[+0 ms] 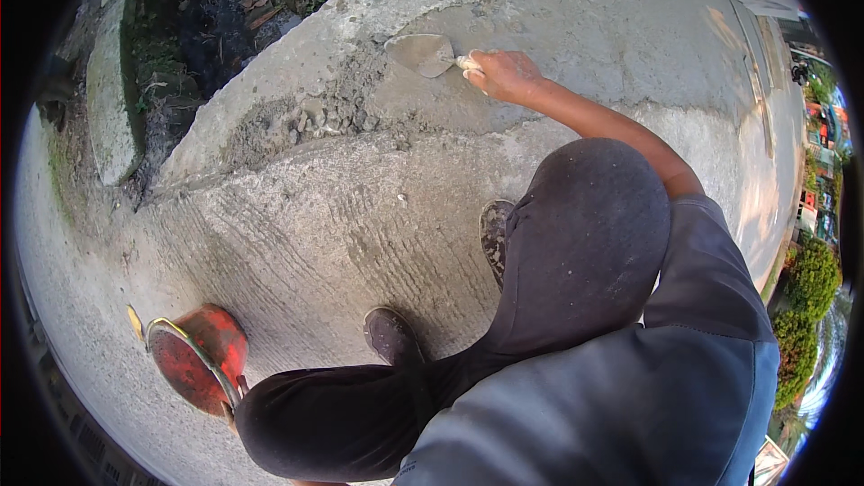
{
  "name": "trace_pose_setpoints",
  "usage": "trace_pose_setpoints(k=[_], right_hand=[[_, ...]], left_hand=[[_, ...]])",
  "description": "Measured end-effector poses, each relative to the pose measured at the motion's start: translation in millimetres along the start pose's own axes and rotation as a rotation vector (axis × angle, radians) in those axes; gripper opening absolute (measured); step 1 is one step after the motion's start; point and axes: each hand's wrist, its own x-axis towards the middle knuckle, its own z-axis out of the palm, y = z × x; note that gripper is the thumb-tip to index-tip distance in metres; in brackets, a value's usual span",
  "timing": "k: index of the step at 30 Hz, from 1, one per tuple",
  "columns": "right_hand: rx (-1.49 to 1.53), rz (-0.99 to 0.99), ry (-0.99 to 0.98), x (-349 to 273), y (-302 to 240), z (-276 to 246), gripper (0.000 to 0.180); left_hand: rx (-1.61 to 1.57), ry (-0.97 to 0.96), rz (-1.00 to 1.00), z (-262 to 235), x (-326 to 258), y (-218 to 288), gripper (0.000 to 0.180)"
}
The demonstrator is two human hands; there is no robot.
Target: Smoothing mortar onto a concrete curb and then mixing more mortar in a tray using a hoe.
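Observation:
My right hand (506,75) is closed around the pale handle of a trowel (421,54), its arm stretched out ahead past my right knee. The trowel's broad, cement-smeared blade lies on or just over wet grey cement (405,94); I cannot tell if it touches. At the lower left, beside my left knee, a worn red bucket (220,342) stands tilted, with a yellowish handle along its rim. My left hand (231,418) is mostly hidden behind that knee; the small part showing grips the bucket's edge.
Loose stones (333,117) lie along the seam between the fresh cement and the older ridged concrete (297,234). Beyond the broken slab edge, a ditch (202,45) holds dark water and debris. My shoes (392,335) stand on the ridged concrete. Bushes (810,274) line the far right.

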Motion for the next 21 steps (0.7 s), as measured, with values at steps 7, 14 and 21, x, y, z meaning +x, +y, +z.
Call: trace_pose_setpoints(k=[7, 14, 21], right_hand=[[0.640, 0.779, 0.280, -52.4, 71.8, 5.6, 0.044], [0.475, 0.232, -0.102, -15.8, -58.5, -41.2, 0.045], [0.449, 0.317, -0.066, -71.6, -62.3, -251.0, 0.044]], left_hand=[[0.044, -0.047, -0.072, -3.9, 38.8, 40.9, 0.056], [0.548, -0.194, 0.153, 99.3, -39.0, 59.3, 0.046], [0.431, -0.333, -0.314, 109.0, -139.9, 195.7, 0.022]])
